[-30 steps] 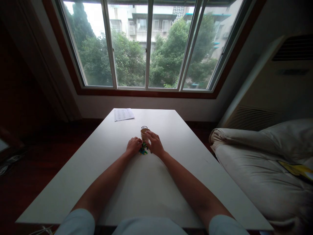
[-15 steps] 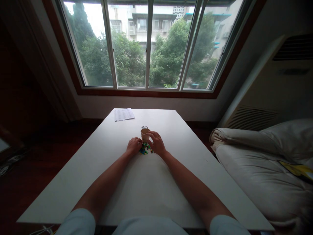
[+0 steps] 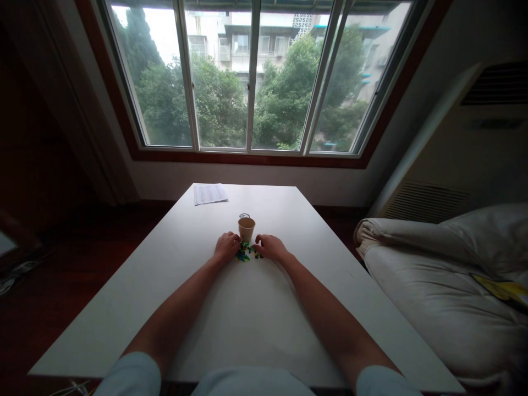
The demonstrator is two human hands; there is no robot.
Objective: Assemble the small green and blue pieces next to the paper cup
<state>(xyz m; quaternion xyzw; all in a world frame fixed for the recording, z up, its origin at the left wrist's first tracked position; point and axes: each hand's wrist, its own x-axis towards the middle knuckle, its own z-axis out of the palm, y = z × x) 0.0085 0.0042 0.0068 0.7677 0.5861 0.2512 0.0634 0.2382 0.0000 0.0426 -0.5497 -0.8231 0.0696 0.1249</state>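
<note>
A brown paper cup (image 3: 246,232) stands upright near the middle of the white table (image 3: 247,319). Just in front of it lies a small heap of colourful little pieces (image 3: 243,254), green, blue, yellow and dark; they are too small to name. My left hand (image 3: 226,246) rests at the heap's left edge with fingers curled together, and whatever is between its fingertips is hidden. On the other side, my right hand (image 3: 271,247) is low over a few pieces at the heap's right, its thumb and fingers apart.
Sheets of paper (image 3: 210,193) lie at the table's far left corner. Behind the cup is a thin dark loop (image 3: 244,215). A padded, cream-coloured seat (image 3: 416,275) stands right of the table, and a window (image 3: 247,82) is beyond it.
My right hand has come down from beside the cup's rim to the pieces at the heap's right, uncovering the cup. My left hand stays at the heap.
</note>
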